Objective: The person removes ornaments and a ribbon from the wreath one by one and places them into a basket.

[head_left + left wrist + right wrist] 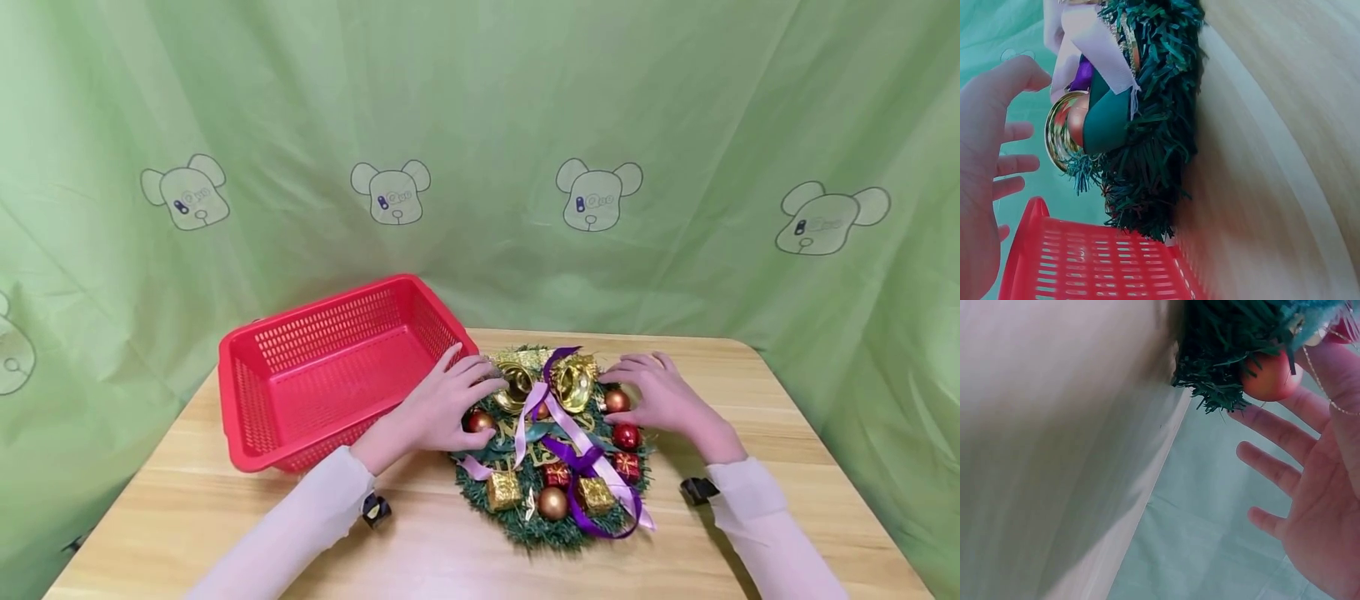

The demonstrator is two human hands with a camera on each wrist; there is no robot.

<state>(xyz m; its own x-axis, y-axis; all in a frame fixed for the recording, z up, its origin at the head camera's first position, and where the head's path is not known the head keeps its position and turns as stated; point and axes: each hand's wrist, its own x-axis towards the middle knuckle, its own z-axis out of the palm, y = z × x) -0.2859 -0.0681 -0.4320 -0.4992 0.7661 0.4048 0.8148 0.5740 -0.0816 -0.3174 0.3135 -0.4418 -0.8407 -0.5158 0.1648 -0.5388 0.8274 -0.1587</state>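
Note:
A Christmas wreath (pixel 555 535) of green tinsel lies on the table, with two gold bells (pixel 573 385) at its top. Purple ribbon (pixel 592 458) and pale pink ribbon (pixel 567 427) cross its middle, among gold lettering, small gift boxes and baubles. Over its upper left edge hovers my left hand (pixel 442 404), fingers spread; the left wrist view shows a gap between this hand (pixel 985 150) and the wreath (pixel 1154 125). My right hand (pixel 663 398) is at the upper right edge, fingers extended beside a copper bauble (pixel 1270 378). Whether its fingertips touch the wreath, I cannot tell.
A red perforated plastic basket (pixel 231 408) stands left of the wreath, close to its edge, with its bare floor showing. The wooden table (pixel 442 554) ends at a green curtain (pixel 487 100) printed with bear heads. Dark straps are on both wrists.

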